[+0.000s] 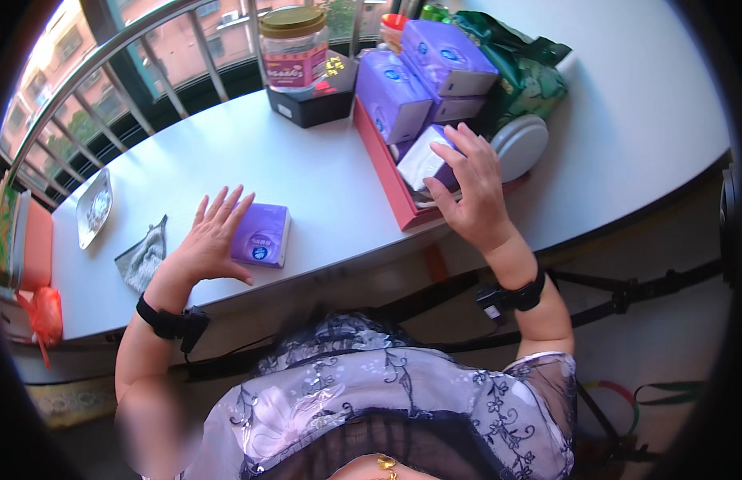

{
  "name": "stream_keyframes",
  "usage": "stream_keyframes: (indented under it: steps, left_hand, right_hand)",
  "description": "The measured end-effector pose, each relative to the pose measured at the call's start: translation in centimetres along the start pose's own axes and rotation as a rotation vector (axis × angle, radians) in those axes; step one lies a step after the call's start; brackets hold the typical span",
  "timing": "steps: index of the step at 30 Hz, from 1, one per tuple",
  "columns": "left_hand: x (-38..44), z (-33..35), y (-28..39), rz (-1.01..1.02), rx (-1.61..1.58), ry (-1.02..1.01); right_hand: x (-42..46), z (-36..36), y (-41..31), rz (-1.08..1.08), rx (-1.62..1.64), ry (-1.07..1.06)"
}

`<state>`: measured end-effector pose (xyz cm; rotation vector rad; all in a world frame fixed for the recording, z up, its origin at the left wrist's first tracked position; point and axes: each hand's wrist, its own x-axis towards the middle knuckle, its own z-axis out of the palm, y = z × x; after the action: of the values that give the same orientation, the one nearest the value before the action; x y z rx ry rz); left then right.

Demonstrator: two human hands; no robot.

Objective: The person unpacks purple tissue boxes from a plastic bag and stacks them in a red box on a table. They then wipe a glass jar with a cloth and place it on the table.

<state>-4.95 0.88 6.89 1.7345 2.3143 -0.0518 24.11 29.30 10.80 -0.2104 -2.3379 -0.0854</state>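
My left hand [215, 240], fingers spread, is over the left side of a small purple tissue pack [264, 235] lying on the white table near its front edge. On the right, my right hand [471, 186] is at a tissue pack with a white end [423, 161], which leans in a red box [380, 165]. The thumb and fingers are apart around its right side; whether they touch it I cannot tell. Behind it in the box stand larger purple tissue packs, one on the left [392, 93] and one stacked on top [449, 57].
A plastic jar with a gold lid [293, 51] stands on a black box [314, 102] by the metal railing. A white round lid [521, 149] and a green bag [521, 78] are right of the red box. At left lie a grey cloth [144, 255] and a leaf-shaped dish [95, 207].
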Motion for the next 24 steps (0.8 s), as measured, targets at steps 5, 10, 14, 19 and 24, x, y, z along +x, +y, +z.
stream_keyframes:
  steps: [5,10,14,19,24]
  left_hand:
    - [1.5,0.5,-1.0,0.037,0.081,-0.052]
    - [1.3,-1.0,-0.2,0.064,-0.361,0.032]
    - [2.7,-6.9,4.2,0.181,-1.241,-0.043]
    - [6.9,-11.4,9.1,0.466,-1.643,-0.003]
    - [12.4,-18.0,13.2,0.402,-0.970,0.461]
  right_hand:
    - [-4.5,-0.5,-2.1,0.115,0.037,0.106]
    - [-8.6,-0.8,-3.0,0.218,0.048,0.055]
    - [-9.4,-1.4,-3.7,0.278,0.080,0.065]
    - [-9.1,-2.2,-4.6,0.257,0.146,0.078]
    - [-10.4,-3.3,-4.0,0.266,0.146,0.075]
